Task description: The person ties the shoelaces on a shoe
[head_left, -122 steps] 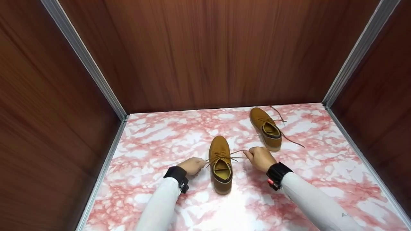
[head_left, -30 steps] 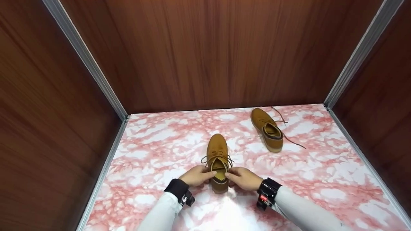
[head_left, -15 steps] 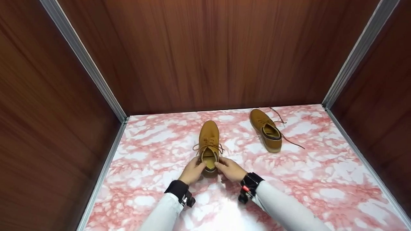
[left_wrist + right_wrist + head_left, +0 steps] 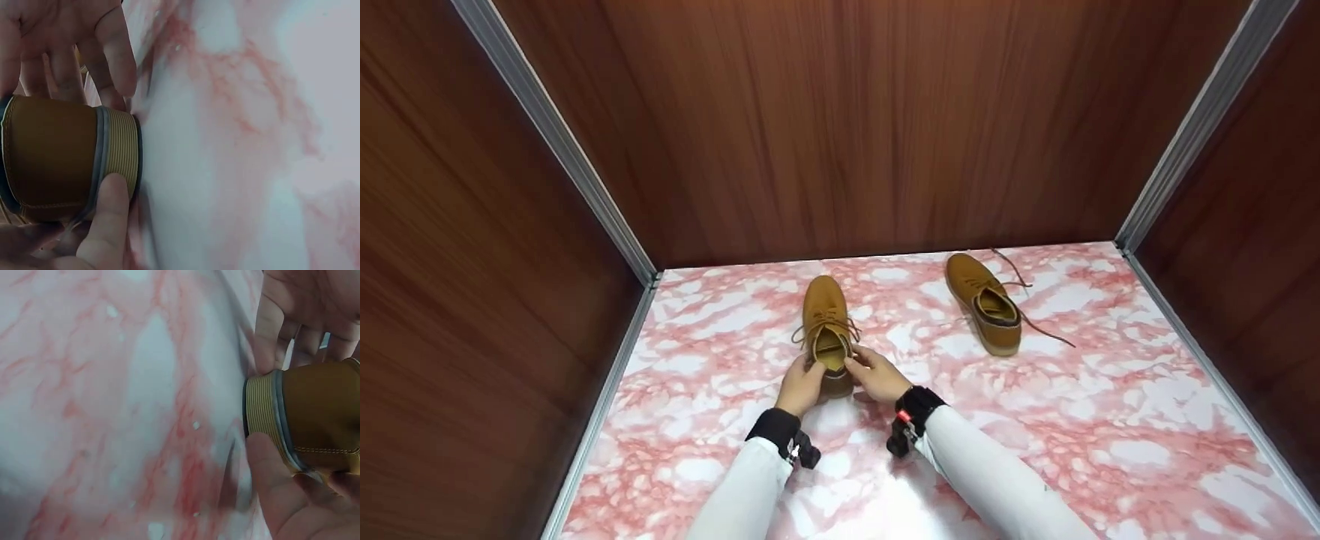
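A tan lace-up shoe [image 4: 823, 296] stands on the table, toe pointing away, left of the middle in the head view. Its lace [image 4: 826, 322] is tied in a bow, with loops hanging to both sides. My left hand [image 4: 801, 384] grips the left side of the shoe near the heel, thumb at the collar. On the opposite side, my right hand [image 4: 881, 376] holds it the same way. Both wrist views show the brown heel [image 4: 50, 157] and ribbed sole edge [image 4: 260, 405] between the two hands, fingers along the sides close to the tabletop.
A second tan shoe [image 4: 990, 326] stands at the back right, angled, its untied laces [image 4: 1046, 334] trailing to the right. The table [image 4: 1110, 420] has a red-and-white marbled top. Brown wood-look panels [image 4: 840, 135] with grey metal corner posts [image 4: 562, 142] enclose the back and sides.
Earlier both hands pulled the lace outward. They then let it go and took hold of the shoe's sides, and the shoe has moved forward and left. The second shoe has stayed put.
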### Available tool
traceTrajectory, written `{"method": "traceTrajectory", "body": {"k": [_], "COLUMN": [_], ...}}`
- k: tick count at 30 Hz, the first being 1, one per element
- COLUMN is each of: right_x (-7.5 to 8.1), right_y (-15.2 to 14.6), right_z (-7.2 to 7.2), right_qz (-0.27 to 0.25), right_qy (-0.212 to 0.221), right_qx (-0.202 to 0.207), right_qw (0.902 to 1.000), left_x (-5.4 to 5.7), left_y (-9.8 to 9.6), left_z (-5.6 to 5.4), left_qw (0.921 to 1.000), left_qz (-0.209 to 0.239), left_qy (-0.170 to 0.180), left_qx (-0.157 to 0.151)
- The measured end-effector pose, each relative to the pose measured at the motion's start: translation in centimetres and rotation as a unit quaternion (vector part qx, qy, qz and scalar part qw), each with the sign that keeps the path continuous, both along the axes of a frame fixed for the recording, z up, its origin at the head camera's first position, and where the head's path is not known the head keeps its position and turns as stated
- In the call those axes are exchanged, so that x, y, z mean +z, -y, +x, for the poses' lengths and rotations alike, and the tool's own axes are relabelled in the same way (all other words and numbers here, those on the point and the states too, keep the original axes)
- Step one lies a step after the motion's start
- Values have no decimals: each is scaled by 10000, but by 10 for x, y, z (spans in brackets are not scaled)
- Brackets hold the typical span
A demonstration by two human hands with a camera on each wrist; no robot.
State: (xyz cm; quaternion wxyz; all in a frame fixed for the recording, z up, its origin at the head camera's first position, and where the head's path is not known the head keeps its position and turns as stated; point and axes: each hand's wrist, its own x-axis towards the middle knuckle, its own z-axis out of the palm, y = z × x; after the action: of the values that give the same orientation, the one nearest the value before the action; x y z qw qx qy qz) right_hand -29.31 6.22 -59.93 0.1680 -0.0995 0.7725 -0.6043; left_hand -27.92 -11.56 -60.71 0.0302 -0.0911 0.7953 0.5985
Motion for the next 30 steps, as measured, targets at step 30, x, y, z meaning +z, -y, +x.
{"method": "traceTrajectory", "body": {"k": [30], "right_x": [-1], "right_y": [31], "right_z": [-7], "right_qz": [-236], "right_qy": [740], "right_qx": [721], "right_qw": [9944], "left_x": [-12], "left_y": [27], "left_z": [-29], "left_qw": [9965], "left_qz": [-403], "left_qy": [-244], "left_qx": [694]}}
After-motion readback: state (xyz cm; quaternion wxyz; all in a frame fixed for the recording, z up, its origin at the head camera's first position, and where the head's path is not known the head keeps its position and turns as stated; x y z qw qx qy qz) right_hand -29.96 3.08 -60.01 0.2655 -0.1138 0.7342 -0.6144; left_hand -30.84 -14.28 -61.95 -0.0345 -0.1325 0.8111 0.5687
